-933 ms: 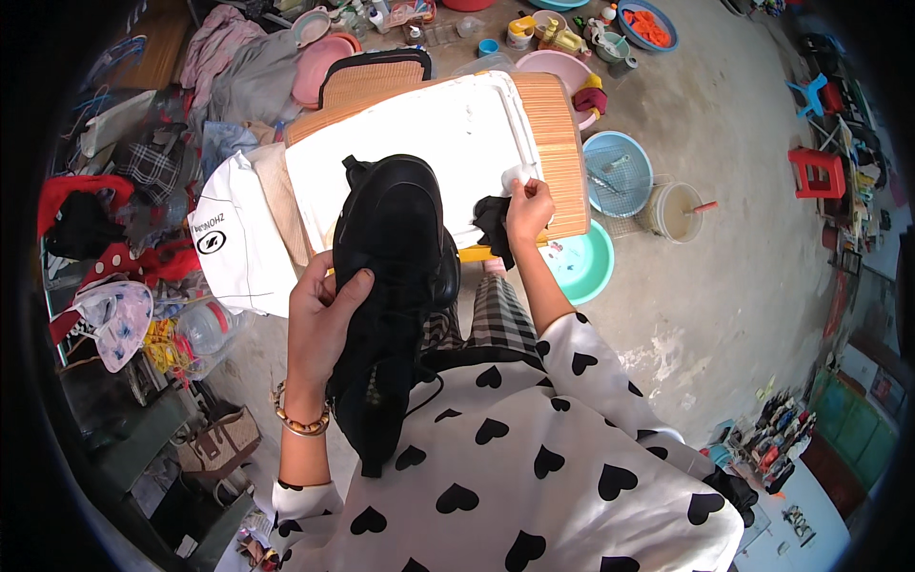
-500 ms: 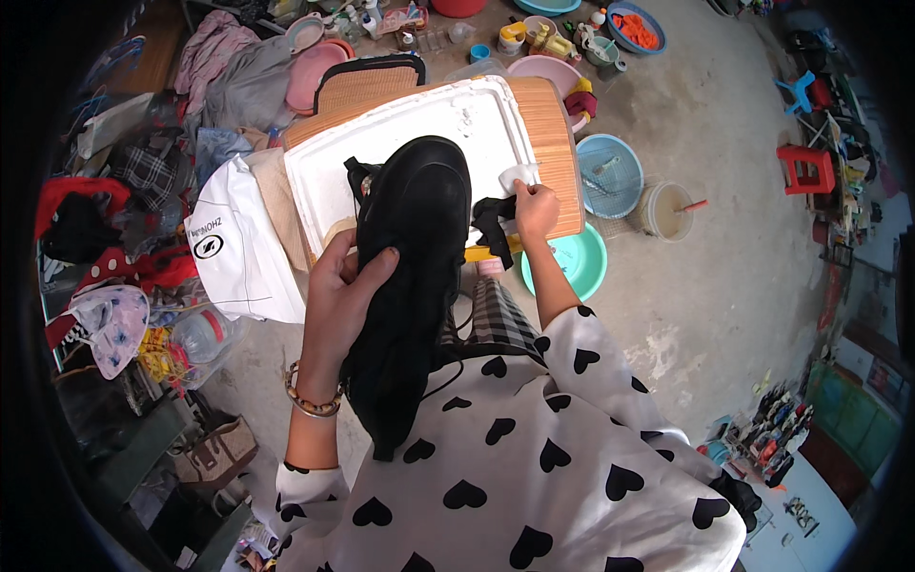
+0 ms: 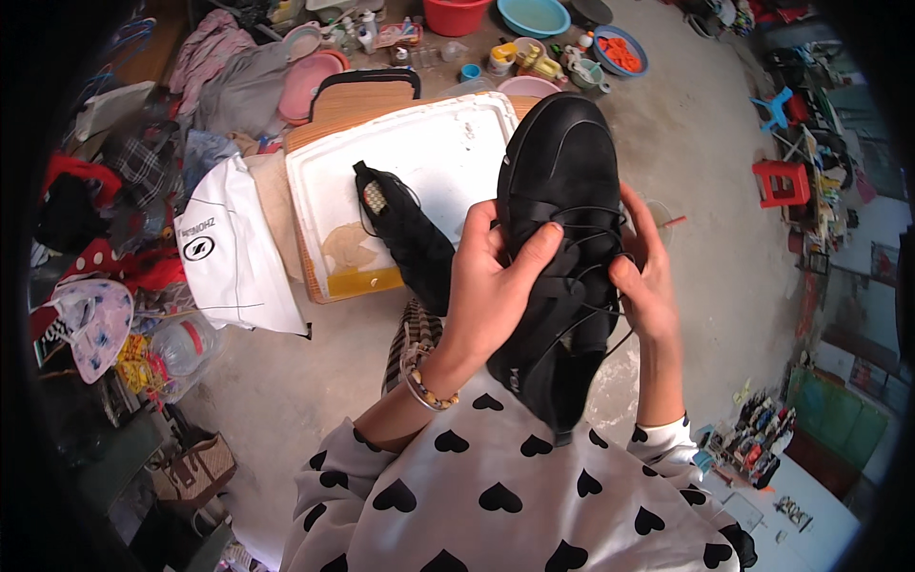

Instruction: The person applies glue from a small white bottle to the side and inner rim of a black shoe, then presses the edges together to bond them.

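A black lace-up shoe (image 3: 562,181) is held up in front of me, toe away from me and its laced side showing. My left hand (image 3: 496,286) grips its left side, thumb across the upper by the laces. Against the right edge my right hand (image 3: 650,276) is closed, with its thumb near the loose thin black laces (image 3: 586,310). A second black shoe (image 3: 410,234) rests partly on a white foam lid or tray (image 3: 448,133) and reaches past its near edge. A patterned lining shows in that shoe's opening.
The foam piece lies on a wood-topped table (image 3: 381,103). A white bag (image 3: 233,243) hangs at its left. Heaped clothes (image 3: 219,71) and a clear plastic jug (image 3: 181,343) are further left. Basins, including a red one (image 3: 457,14), stand beyond; a red stool (image 3: 782,183) is right.
The held shoe has moved right, uncovering the second shoe. My right hand has let go of a small white piece and come to the shoe. My left hand has shifted right with it.
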Demonstrator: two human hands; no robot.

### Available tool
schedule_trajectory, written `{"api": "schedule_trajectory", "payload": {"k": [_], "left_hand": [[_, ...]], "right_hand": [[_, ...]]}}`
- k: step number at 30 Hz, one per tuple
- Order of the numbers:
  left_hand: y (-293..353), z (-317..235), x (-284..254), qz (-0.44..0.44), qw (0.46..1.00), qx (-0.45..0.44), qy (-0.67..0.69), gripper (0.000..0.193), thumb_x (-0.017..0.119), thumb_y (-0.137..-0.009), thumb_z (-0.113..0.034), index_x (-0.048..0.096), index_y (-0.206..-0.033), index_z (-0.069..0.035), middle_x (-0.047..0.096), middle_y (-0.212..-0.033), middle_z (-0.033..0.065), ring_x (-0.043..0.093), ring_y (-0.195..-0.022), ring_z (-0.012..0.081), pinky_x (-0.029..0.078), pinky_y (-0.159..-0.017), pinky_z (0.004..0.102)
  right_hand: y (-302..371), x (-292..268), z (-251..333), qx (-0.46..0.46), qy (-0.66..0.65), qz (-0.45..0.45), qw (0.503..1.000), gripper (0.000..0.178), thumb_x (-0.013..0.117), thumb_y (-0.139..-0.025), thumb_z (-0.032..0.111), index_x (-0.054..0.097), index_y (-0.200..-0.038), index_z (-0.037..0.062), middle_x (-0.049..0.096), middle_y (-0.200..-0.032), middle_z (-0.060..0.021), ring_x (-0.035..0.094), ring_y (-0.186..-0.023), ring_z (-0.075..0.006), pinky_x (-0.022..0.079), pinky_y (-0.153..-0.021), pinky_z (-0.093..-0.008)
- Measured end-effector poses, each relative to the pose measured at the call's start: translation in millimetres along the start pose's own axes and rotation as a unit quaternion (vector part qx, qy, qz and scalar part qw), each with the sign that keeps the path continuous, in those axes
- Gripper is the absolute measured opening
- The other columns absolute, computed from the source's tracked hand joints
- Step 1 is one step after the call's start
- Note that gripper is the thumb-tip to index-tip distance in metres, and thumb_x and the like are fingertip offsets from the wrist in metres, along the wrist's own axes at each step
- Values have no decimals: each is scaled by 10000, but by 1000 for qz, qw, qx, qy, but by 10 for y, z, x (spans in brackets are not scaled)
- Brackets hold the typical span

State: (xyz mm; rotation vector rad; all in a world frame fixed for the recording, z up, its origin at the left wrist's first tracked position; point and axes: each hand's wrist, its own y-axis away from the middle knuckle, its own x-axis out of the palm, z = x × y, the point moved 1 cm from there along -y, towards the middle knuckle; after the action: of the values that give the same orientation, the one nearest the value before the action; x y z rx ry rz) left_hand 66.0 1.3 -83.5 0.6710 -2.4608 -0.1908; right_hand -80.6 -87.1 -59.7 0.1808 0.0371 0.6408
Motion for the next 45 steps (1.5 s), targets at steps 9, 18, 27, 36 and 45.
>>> {"api": "schedule_trajectory", "payload": {"k": [9,18,27,36,45], "left_hand": [[211,-58,180,38,998,43,21,385,673,-856,-108,436,-1118,46,587,-994,102,583,-896,120,515,-731,239],[190,-17,151,3,985,143,-95,285,709,-809,-64,495,-970,32,628,-807,70,611,-702,101,515,-622,238],[215,34,83,16,951,188,-247,446,756,-764,-203,479,-1034,19,603,-876,156,625,-745,260,502,-633,345],[360,-101,136,49,931,217,-290,638,769,-736,-273,417,-1174,29,534,-951,172,592,-815,341,496,-658,401],[413,-222,162,56,930,245,-270,655,779,-732,-244,408,-1194,36,521,-976,182,580,-827,317,489,-670,381]], "right_hand": [[234,116,286,25,12,-135,991,874,815,-656,75,326,-1369,-45,574,-1173,-163,556,-1094,-235,417,-960,-330],[367,180,173,54,-31,-174,983,722,795,-672,36,423,-1282,-65,580,-1153,-137,580,-1044,-212,465,-910,-318],[451,187,-35,74,-74,-185,977,674,769,-700,44,430,-1275,-52,582,-1138,-142,596,-999,-209,488,-873,-314],[470,123,-143,81,-83,-181,977,687,767,-678,134,450,-1263,-38,596,-1120,-132,610,-966,-204,486,-872,-313],[456,127,-186,50,-101,-189,976,636,701,-682,125,463,-1251,-29,601,-1096,-100,609,-938,-170,482,-850,-281]]}}
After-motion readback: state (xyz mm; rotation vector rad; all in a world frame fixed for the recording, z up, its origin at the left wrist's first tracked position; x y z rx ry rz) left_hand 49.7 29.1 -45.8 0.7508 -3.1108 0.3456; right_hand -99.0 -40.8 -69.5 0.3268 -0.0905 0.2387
